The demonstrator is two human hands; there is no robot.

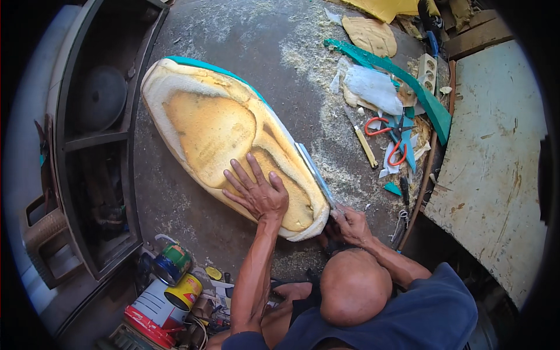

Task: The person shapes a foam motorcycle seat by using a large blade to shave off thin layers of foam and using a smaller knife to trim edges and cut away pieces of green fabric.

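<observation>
The foam seat pad (207, 131) lies under the spread left hand (261, 195), extending up-left across the dark surface (245, 35); the right hand (350, 226) grips a long metal blade (314, 169) along the pad's right edge.

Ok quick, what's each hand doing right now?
Left hand: open, fingers spread on the foam piece.
Right hand: closed, holding the long blade.

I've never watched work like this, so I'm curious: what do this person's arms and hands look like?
The left hand and right hand are bare, without gloves. Both forearms are bare too, with nothing worn showing on them. The dark blue sleeves are short.
</observation>
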